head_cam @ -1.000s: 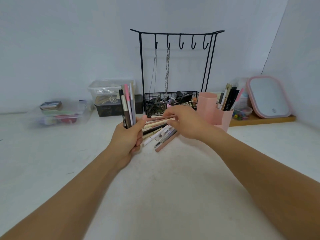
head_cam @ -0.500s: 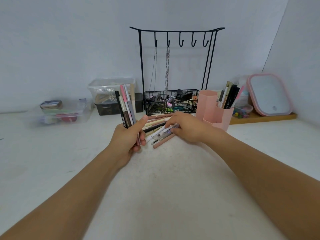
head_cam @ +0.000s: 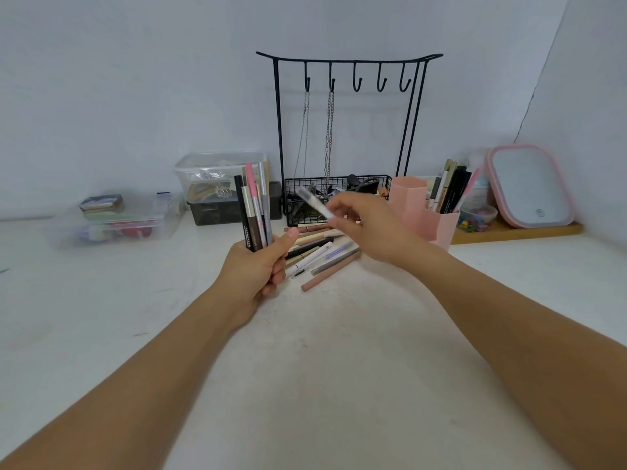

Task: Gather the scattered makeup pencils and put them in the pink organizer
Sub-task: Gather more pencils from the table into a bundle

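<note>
My left hand [head_cam: 255, 269] grips an upright bundle of several makeup pencils [head_cam: 253, 206], black, pink and grey. My right hand [head_cam: 368, 225] pinches a single white and grey pencil [head_cam: 314, 202], lifted and motion-blurred, its tip pointing up and left toward the bundle. Beneath and between my hands several more pencils lie in a loose pile [head_cam: 322, 254] on the white table, with a pink one [head_cam: 330, 271] at the front. The pink organizer [head_cam: 422, 212] stands just right of my right hand and holds several pencils in its right-hand compartment.
A black wire jewellery stand [head_cam: 346, 137] with chains and a basket rises behind the pile. Clear plastic boxes [head_cam: 217, 174] and a flat container [head_cam: 115, 222] sit at the back left. A pink-framed mirror [head_cam: 529, 186] leans on a wooden tray [head_cam: 515, 230] at the right.
My right hand has picked one white and grey pencil off the pile and raised it toward the bundle. The left hand has stayed roughly where it was with its pencils.
</note>
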Tool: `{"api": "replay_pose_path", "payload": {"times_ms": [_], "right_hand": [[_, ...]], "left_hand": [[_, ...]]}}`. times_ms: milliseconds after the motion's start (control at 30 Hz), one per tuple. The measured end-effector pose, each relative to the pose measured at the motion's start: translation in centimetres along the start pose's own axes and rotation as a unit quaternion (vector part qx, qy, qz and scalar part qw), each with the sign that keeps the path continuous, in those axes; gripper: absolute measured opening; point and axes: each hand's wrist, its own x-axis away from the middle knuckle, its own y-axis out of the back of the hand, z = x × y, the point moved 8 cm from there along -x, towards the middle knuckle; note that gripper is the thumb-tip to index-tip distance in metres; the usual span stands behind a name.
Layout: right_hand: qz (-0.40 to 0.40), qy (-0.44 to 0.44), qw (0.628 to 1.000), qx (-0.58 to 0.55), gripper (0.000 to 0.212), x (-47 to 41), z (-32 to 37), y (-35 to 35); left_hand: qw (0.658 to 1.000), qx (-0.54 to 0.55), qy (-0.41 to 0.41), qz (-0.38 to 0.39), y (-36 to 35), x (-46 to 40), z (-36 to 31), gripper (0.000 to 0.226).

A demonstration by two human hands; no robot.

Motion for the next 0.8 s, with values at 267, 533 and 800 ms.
{"api": "replay_pose_path", "payload": {"times_ms": [267, 533, 800], "right_hand": [[0.063, -0.095, 0.932, -0.343, 0.009, 0.2, 3.5, -0.9], [0.111, -0.097, 0.921, -0.36, 0.021, 1.0, 3.8, -3.3], [0.127, -0.095, 0.949, -0.274, 0.013, 1.3, 3.1, -4.2]], "left_hand": [[0.998, 0.016, -0.005, 0.056, -1.6, 0.4, 0.0, 0.033], [0.994, 0.001, -0.019, 0.103, -2.2, 0.8, 0.0, 0.048], [0.996, -0.034, -0.038, 0.067, -1.4, 0.6, -0.2, 0.023]]}}
